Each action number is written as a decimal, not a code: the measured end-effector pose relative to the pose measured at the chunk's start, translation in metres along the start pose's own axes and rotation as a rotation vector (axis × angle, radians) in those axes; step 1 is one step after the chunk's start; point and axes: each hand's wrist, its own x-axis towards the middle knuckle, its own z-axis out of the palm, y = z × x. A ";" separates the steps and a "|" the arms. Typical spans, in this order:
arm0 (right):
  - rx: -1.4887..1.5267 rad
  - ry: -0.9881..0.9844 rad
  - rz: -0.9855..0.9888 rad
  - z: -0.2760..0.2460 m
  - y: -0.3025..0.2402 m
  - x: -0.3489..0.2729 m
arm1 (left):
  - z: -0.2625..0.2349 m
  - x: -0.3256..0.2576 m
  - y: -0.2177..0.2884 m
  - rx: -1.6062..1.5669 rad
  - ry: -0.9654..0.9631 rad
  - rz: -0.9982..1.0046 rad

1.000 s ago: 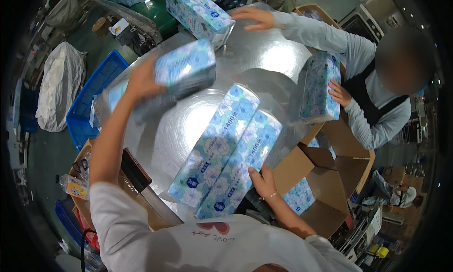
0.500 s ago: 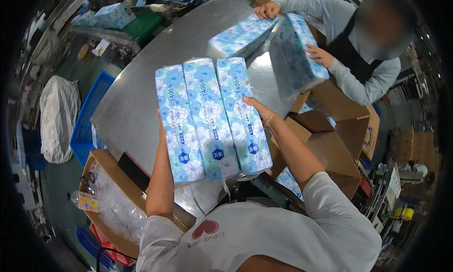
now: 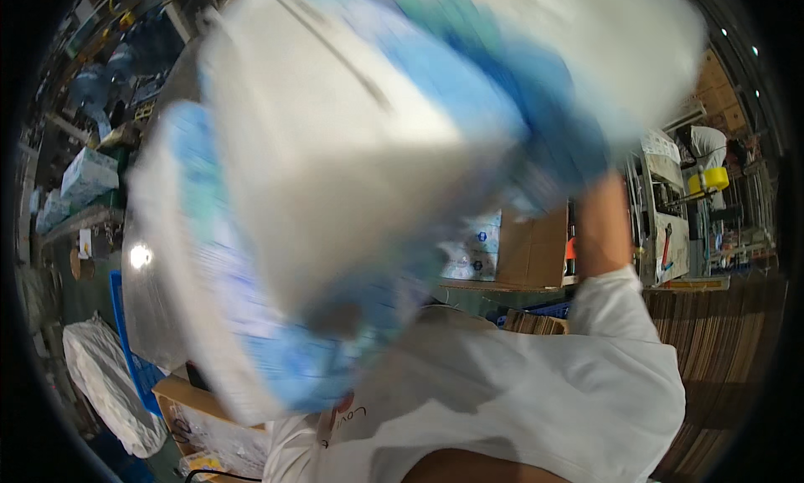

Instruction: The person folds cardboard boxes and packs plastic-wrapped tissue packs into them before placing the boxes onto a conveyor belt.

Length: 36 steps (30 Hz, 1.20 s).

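Note:
Blue-and-white floral tissue packs (image 3: 360,148) fill the upper middle, raised close to the camera and smeared by motion. Their pale sides and blue printed faces show, tilted different ways. My right forearm rises from the white sleeve to the packs' lower right edge, and its hand is hidden behind them as it holds them up. My left hand is not visible; the packs cover the area above my left sleeve. Beyond the packs, more floral packs (image 3: 473,253) sit in an open cardboard box (image 3: 532,253).
The metal table (image 3: 155,316) shows at left, beside a blue crate (image 3: 126,336) and a white sack (image 3: 113,387). A carton of clear plastic (image 3: 222,441) stands lower left. Stacked flat cardboard (image 3: 712,349) is at right, below a yellow tape roll (image 3: 712,179). Another person (image 3: 710,148) bends farther back.
The tissue packs have come up from over the table toward the camera and turned. My view has swung right. The co-worker across the table and my left hand no longer show.

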 end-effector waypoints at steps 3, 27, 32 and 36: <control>-0.220 -0.103 0.041 0.010 -0.047 -0.061 | 0.036 -0.025 0.019 0.675 -0.571 0.150; -0.956 -0.067 1.030 0.091 0.248 -0.156 | 0.272 0.159 -0.022 1.144 -0.214 0.548; -0.885 0.079 0.769 0.088 0.252 -0.184 | 0.244 0.151 -0.032 0.991 0.050 0.339; -1.183 0.689 0.458 0.037 0.203 -0.248 | 0.147 0.152 -0.118 0.697 0.088 -0.554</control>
